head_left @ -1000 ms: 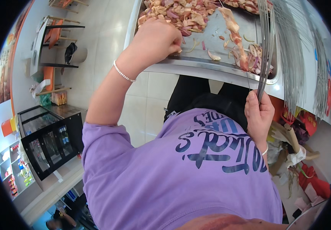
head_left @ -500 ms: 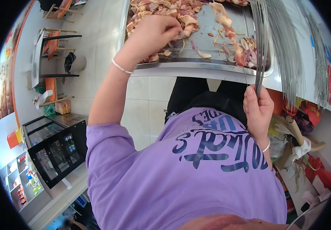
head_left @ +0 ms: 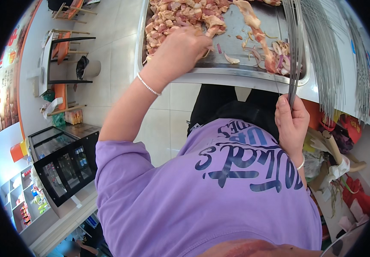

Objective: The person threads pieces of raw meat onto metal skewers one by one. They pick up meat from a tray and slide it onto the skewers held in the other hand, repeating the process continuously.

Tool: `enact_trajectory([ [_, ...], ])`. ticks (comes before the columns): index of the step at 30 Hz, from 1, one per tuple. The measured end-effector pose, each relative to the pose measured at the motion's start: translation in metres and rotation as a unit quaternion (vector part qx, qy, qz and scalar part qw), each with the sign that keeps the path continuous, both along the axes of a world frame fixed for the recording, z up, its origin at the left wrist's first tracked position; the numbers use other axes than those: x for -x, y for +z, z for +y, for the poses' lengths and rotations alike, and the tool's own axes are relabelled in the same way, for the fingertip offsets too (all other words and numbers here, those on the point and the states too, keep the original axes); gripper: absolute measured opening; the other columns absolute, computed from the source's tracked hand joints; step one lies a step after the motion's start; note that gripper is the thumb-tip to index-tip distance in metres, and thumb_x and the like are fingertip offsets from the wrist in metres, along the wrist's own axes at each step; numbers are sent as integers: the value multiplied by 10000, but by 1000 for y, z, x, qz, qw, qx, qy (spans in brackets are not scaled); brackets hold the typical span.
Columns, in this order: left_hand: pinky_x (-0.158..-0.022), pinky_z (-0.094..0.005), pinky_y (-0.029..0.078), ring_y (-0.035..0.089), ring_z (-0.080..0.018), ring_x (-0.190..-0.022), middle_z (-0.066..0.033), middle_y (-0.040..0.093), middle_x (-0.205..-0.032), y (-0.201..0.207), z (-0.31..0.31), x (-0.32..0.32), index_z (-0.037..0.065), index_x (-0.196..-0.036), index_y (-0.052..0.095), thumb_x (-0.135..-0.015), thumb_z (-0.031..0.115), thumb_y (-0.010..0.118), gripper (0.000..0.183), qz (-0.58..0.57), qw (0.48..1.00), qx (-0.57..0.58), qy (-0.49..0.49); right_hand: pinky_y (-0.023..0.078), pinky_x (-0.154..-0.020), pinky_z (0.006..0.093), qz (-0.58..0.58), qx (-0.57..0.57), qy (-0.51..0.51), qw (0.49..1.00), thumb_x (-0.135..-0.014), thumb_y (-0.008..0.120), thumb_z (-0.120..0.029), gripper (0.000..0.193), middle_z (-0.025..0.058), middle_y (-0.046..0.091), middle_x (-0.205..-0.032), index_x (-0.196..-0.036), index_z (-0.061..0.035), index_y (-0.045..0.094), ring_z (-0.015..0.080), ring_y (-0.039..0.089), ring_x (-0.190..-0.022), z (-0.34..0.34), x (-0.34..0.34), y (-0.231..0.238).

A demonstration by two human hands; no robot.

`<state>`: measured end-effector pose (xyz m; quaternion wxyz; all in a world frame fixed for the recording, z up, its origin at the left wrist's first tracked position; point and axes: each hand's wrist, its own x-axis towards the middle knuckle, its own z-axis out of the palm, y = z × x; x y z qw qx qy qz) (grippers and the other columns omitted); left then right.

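A person in a purple shirt (head_left: 193, 205) works over a metal tray (head_left: 273, 28) set on a white table (head_left: 228, 79). The right-hand grip (head_left: 293, 124) is clasped around a bundle of metal skewers (head_left: 294, 47), and 1 thin skewer (head_left: 278, 86) runs from that hand to a long strip of raw meat (head_left: 255, 30) over the tray's right half. The left-hand grip (head_left: 183, 51), fingers curled, is at the near edge of a pile of cut raw meat (head_left: 172, 17) on the tray's left; whether it pinches a piece cannot be told. Sliced onion (head_left: 282, 58) lies in the tray's near right corner, beside the strip. More skewers (head_left: 322, 60) fan out right of the tray. A white beaded bracelet (head_left: 149, 85) circles the left wrist.
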<state>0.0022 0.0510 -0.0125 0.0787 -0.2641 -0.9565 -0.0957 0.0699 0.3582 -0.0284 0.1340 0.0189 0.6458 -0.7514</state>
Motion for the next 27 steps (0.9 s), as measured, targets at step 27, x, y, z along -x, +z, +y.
enact_trajectory([
  [27,-612,-249,511,618,-85,-659,-27,695,-795,29,-19,12,46,-951,705,-887,21,608,119,-67,949,-221,213,273,-482,158,4,13,-13,1000,-997,568,-101,98,-73,477,-712,-964,-9,580,-12,372,-564,6,-3,-1],
])
